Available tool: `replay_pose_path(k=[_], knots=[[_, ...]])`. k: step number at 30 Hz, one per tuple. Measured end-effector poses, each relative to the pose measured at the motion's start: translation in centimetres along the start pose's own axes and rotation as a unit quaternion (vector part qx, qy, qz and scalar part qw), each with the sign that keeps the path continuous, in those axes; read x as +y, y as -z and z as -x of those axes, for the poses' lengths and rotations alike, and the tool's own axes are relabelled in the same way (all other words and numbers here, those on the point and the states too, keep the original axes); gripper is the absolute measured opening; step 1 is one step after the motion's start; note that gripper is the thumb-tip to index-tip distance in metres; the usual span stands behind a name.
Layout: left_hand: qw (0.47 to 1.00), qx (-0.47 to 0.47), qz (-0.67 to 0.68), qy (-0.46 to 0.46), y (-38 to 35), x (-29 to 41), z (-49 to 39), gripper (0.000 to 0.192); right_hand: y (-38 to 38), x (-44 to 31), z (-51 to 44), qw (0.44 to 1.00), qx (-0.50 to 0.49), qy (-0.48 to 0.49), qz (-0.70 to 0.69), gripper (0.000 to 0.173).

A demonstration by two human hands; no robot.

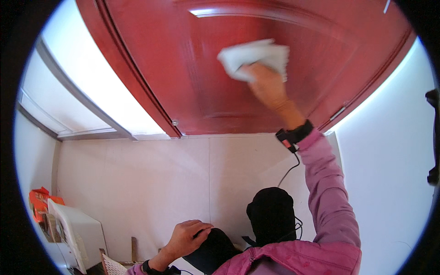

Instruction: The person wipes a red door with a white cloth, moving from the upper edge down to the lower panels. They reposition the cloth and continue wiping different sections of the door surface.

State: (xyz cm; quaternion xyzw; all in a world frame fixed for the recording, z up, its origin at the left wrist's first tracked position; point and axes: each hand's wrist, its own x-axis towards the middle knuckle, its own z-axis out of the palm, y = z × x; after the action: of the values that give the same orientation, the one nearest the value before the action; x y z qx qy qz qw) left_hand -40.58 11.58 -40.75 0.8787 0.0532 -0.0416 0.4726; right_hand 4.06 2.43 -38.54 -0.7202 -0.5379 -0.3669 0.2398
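Note:
A white cloth (254, 55), slightly blurred, lies against the recessed panel of a red door (220, 96). My right hand (268, 84) grips it from below, the arm stretched up to the door. Near the bottom of the view my left hand (187, 237) rests with bent fingers on my knee in black trousers (216, 252); it holds nothing that shows. Each wrist wears a black band, and a cable (290, 170) hangs from the right one.
Pale floor tiles (154, 172) meet the door's bottom edge. A white wall (381, 172) stands on the right, a grey-framed glass panel (68, 103) on the left. At lower left is a white container (82, 233) beside a red bag (41, 201). A woven seat (113, 266) is partly visible.

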Motion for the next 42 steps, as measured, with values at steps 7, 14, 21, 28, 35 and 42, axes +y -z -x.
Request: replay_pose_path(k=[7,14,21,28,35,42], knots=[[0.999,0.027,0.002,0.031,-0.7,0.5,-0.3,0.012,-6.4,-1.6,9.4,0.978,-0.205,0.000,-0.026,0.014],[0.999,0.025,0.001,0.043,-1.1,0.6,-1.1,0.011,2.9,5.0,11.7,0.993,-0.052,-0.099,0.041,0.026],[0.998,-0.010,-0.031,0.046,-1.4,0.4,-2.8,0.012,13.9,12.9,7.3,0.918,0.257,-0.281,0.106,0.036],[0.997,-0.014,-0.044,0.060,-1.5,0.8,-3.4,0.011,10.4,14.7,13.6,0.893,0.225,-0.337,0.196,0.040],[0.997,0.005,-0.037,0.072,-1.5,0.7,-3.0,0.010,2.3,14.3,24.3,0.827,0.076,-0.550,0.089,0.037],[0.998,0.000,-0.031,0.058,-1.3,0.5,-2.6,0.013,-6.4,15.8,31.5,0.748,0.004,-0.664,-0.012,0.042]])
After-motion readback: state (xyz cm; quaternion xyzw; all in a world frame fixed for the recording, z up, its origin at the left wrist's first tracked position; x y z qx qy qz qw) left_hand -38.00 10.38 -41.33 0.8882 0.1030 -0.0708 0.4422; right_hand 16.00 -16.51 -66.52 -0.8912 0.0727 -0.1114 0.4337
